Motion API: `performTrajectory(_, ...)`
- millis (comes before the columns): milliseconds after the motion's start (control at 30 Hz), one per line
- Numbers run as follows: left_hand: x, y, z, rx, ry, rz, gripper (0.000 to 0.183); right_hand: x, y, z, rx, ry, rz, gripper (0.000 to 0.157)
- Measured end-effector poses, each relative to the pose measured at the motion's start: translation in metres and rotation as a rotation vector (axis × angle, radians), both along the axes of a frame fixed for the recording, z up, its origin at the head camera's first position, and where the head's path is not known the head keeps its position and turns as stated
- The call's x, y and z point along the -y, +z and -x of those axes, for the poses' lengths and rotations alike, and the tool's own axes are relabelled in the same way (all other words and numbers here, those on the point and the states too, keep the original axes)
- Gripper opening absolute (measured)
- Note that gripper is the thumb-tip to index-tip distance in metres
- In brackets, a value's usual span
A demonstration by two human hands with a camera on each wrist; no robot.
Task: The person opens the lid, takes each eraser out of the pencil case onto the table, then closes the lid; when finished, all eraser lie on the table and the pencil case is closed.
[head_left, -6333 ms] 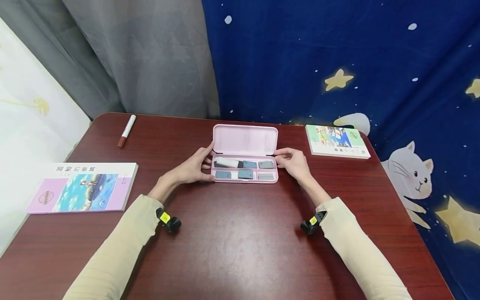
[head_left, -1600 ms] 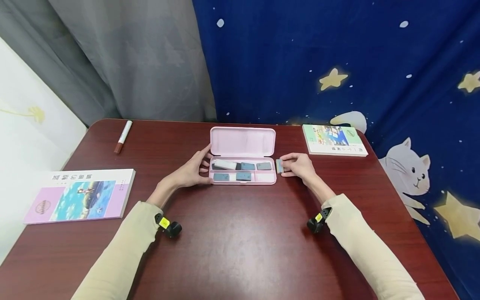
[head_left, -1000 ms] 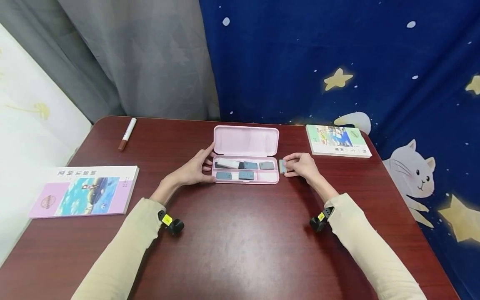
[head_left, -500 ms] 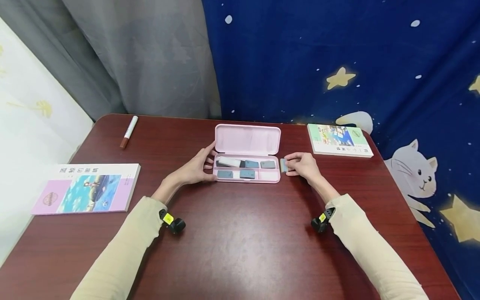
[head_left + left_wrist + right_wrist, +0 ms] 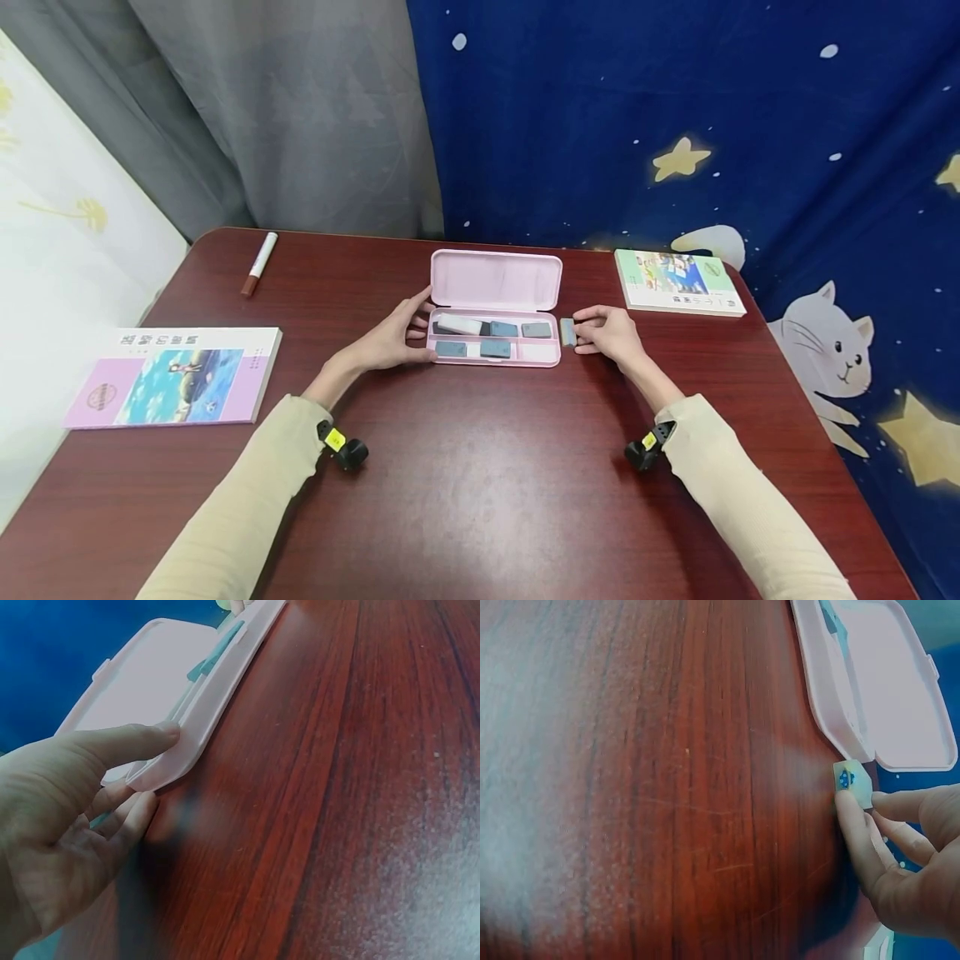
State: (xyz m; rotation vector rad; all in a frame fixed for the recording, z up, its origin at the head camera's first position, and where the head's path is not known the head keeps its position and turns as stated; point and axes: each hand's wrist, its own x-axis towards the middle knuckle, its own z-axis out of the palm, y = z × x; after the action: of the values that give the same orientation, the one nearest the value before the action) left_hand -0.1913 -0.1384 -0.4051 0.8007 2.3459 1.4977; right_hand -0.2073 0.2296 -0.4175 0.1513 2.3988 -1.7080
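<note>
Small block (image 5: 567, 333) pinched between thumb and fingertips of right hand (image 5: 609, 335); held just beside right end of pink case (image 5: 534, 353), blue print seen on one face. Whether lifted off table (image 5: 480, 483): cannot be told. Left end of case gripped by left hand (image 5: 386, 337), thumb laid along front wall, other fingers spread round end. Lid (image 5: 495, 282) opened back. Blue-grey blocks (image 5: 495, 348) and white block (image 5: 459, 325) kept inside. Marker (image 5: 259, 263) and lilac book (image 5: 183, 375) placed left, green book (image 5: 678, 283) far right. Table backed by curtains (image 5: 562, 125).

Downward head view, wrist closeups (case (image 5: 496, 282) shared)
</note>
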Motion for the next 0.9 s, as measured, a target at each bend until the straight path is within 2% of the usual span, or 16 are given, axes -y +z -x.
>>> performTrajectory(167, -0.001, 0.004, -0.002, -0.006, -0.002, 0.024, 0.098, 0.002, 0.004, -0.001, -0.072, -0.005, -0.101, 0.025)
performTrajectory(300, 0.001, 0.0, 0.001, -0.002, -0.004, 0.013, 0.098, 0.012, 0.011, 0.0, -0.117, 0.032, -0.171, 0.022)
performTrajectory(533, 0.006, -0.032, 0.016, -0.01, 0.019, -0.004, 0.103, 0.032, 0.018, 0.002, -0.187, 0.135, -0.242, 0.019)
performTrajectory(600, 0.008, -0.037, 0.018, -0.007, 0.025, -0.003, 0.104, 0.038, 0.018, 0.004, -0.211, 0.173, -0.273, 0.017)
performTrajectory(900, 0.007, -0.035, 0.02, -0.018, 0.009, 0.014, 0.106, 0.056, 0.019, 0.007, -0.363, 0.291, -0.536, 0.013)
